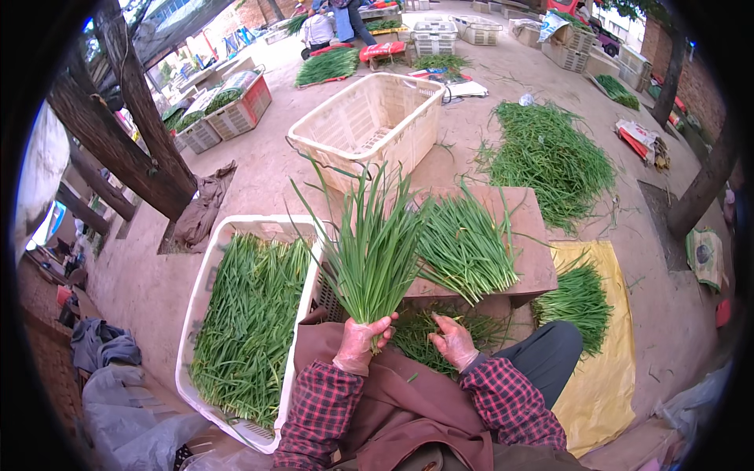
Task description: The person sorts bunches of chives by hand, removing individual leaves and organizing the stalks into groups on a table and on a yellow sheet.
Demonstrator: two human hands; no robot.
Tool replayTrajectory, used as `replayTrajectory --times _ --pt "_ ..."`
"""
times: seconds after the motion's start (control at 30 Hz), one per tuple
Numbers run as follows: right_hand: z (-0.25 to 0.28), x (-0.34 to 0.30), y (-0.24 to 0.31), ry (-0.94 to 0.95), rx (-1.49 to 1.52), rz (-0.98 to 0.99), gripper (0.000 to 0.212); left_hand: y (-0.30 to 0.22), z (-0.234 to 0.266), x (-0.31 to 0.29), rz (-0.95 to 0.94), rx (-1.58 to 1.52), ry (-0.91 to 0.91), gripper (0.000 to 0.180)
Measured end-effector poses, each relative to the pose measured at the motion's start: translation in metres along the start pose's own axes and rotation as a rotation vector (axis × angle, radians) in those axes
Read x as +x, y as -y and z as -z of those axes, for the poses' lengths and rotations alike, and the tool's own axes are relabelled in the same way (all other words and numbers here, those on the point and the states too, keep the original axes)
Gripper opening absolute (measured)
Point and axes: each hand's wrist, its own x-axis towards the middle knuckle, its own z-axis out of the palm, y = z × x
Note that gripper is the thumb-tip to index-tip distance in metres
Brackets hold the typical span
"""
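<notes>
My left hand (363, 344), in a thin clear glove, is closed around the base of a bunch of garlic chives (373, 263), whose leaves fan upward and away from me. My right hand (454, 344), gloved too, is a little to the right and holds nothing; its thumb and forefinger are apart. Just beyond it, a small low table (534, 228) carries a pile of cut garlic chives (469, 247). Loose green trimmings (416, 337) lie below the table, between my hands. A white plastic crate (196, 314) full of chives stands left of my left arm.
A large cream crate (365, 106) stands beyond the table. Right of it is a big heap of chives (554, 153) on the ground. A yellow sack (609, 377) by my right knee holds another bundle (580, 302). Tree trunks (118, 133) rise at left; a person (345, 20) is far off.
</notes>
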Motion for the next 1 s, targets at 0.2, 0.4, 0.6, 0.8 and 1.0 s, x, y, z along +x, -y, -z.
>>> replayTrajectory --times 0.2,0.4,0.6,0.8,1.0 --pt "-0.014 -0.006 -0.003 0.062 0.096 -0.046 0.031 0.013 0.018 0.004 0.111 -0.004 0.031 0.022" --pt "-0.012 -0.002 -0.002 0.124 0.096 -0.082 0.028 0.012 0.012 0.008 0.064 -0.016 -0.002 0.023" --pt "-0.011 0.000 0.001 0.134 0.095 -0.081 0.028 0.013 0.015 0.009 0.067 -0.014 0.028 0.024" --pt "-0.011 -0.001 0.004 0.112 0.139 -0.083 0.027 0.008 0.006 0.006 0.036 -0.037 -0.010 0.024" --pt "-0.014 0.000 -0.003 0.180 0.153 -0.152 0.023 0.015 0.016 0.011 0.082 -0.076 0.006 0.024"
